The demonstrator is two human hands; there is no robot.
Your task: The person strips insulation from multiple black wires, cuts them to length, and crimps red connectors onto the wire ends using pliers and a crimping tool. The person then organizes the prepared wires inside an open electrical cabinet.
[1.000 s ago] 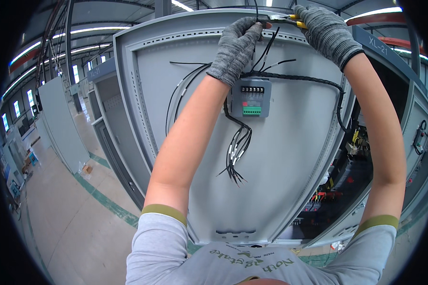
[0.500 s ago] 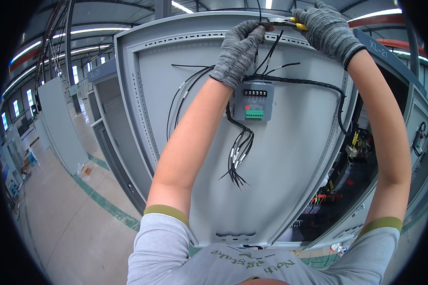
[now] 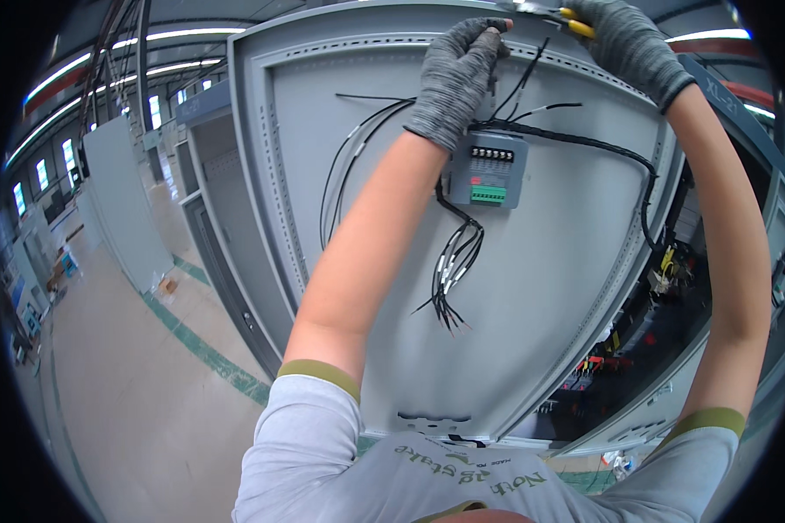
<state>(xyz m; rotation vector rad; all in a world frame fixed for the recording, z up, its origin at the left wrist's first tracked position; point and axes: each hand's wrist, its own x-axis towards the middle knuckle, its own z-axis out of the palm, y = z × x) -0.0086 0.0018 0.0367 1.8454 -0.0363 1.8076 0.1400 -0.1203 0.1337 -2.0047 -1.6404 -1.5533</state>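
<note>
Both of my hands wear grey knitted gloves and are raised near the top edge of a grey cabinet door point(image 3: 549, 305). My left hand point(image 3: 453, 83) is closed, its bare fingertips pinched at the end of a black wire that is mostly hidden behind the fingers. My right hand point(image 3: 628, 44) grips yellow-handled pliers point(image 3: 577, 23), whose metal head points left toward my left fingertips. Below my left hand, a grey module point(image 3: 497, 170) with a black terminal row and a green connector is fixed to the door. Several loose black wires point(image 3: 451, 270) with white markers hang under it.
A black wrapped cable point(image 3: 593, 139) runs right from the module into the open cabinet point(image 3: 619, 349), which holds wiring and components. More loose wires point(image 3: 349, 166) curve down on the left. Other grey cabinets and panels point(image 3: 126, 209) stand on the floor point(image 3: 139, 392) marked with green lines.
The view has shifted, so the door appears higher and further right. My left fingertips and the pliers are now further apart; the wire tip above my left hand no longer shows.
</note>
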